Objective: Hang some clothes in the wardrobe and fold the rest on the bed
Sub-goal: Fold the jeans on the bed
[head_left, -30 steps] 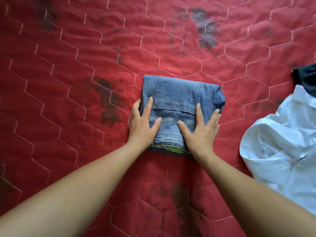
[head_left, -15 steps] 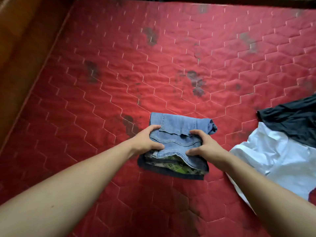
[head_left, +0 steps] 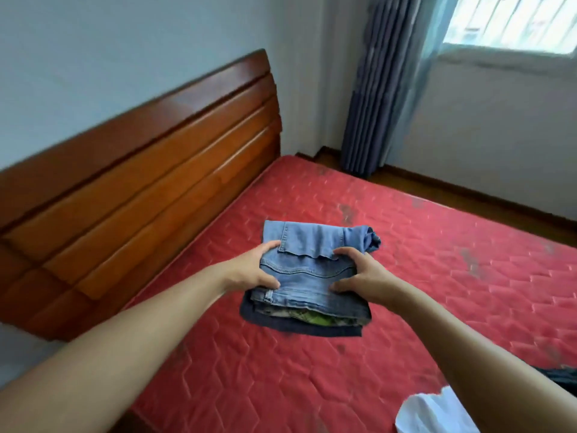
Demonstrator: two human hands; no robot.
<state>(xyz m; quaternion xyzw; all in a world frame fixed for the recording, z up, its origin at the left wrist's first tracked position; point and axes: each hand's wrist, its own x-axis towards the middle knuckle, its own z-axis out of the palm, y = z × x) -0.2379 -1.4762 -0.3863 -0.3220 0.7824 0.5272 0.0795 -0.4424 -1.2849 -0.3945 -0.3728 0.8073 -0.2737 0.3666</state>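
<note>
Between the two hands, in the head view, sits a folded stack of clothes (head_left: 307,295) held over the red mattress (head_left: 452,270); whether its underside touches the mattress is hard to tell. The left hand (head_left: 253,271) grips the stack's left side and the right hand (head_left: 363,276) its right side, thumbs on top, fingers curled under and hidden. Motion blur softens the edges. Three layers can be counted: blue jeans (head_left: 312,242) on top, a green-patterned piece (head_left: 315,318) barely peeping out, and a dark piece (head_left: 312,330) beneath. Below and right of the grip, two more garments are cut off by the frame: a white garment (head_left: 437,414) and a dark garment (head_left: 562,376). Left of the grip stands one wooden headboard (head_left: 140,170).
</note>
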